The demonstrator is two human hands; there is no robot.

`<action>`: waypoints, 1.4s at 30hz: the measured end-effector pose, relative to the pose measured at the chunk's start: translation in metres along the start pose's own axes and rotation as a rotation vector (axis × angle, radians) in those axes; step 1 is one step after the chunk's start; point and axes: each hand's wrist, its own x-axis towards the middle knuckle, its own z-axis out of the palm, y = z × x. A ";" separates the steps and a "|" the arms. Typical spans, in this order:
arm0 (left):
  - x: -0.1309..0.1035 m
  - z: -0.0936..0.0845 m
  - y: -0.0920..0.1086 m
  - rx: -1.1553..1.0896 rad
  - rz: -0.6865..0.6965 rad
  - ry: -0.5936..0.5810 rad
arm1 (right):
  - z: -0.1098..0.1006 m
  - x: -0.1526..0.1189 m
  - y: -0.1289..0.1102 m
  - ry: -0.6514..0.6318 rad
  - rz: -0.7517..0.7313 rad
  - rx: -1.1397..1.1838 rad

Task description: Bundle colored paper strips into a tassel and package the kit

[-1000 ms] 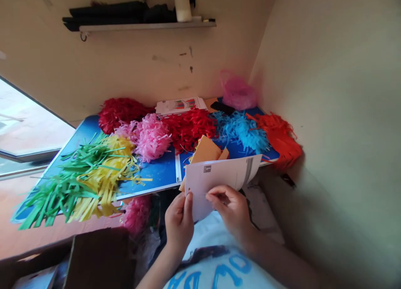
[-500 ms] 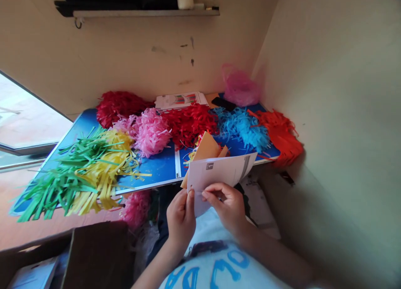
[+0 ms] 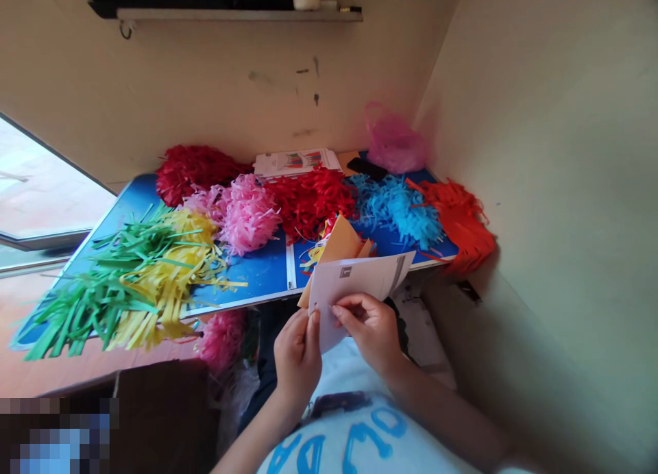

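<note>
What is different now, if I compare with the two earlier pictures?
The right end of the white sheet has swung slightly left, and the right hand has come a little nearer to the left hand. The view tipped down slightly. No new grip or release shows; the left hand still holds the sheet. The strip bundles, black phone and pink bag stay in place on the blue table.

Scuffed beige wall [image 3: 205,90], narrow shelf [image 3: 241,15] above blue-topped table [image 3: 262,275]; bright opening [image 3: 46,179] at left, pinkish floor [image 3: 154,364] below
</note>
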 end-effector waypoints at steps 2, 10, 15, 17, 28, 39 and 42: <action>0.000 0.000 0.000 0.003 -0.002 0.000 | 0.001 0.000 0.001 0.001 -0.002 -0.006; -0.002 0.001 0.000 0.014 0.028 0.017 | 0.002 0.000 0.003 0.035 -0.153 -0.153; -0.004 0.000 -0.001 0.008 0.038 0.028 | -0.008 0.005 0.002 0.090 -0.289 -0.379; -0.004 -0.002 0.000 0.008 0.031 0.031 | -0.013 0.007 0.000 0.075 -0.268 -0.371; -0.002 -0.010 -0.005 0.015 -0.093 0.045 | -0.052 -0.003 -0.020 -0.072 0.104 0.032; -0.002 -0.003 0.006 -0.014 -0.006 0.022 | -0.009 -0.001 -0.013 -0.168 0.119 0.022; -0.002 -0.003 0.004 -0.014 0.008 0.033 | -0.009 0.000 -0.008 -0.153 0.114 0.007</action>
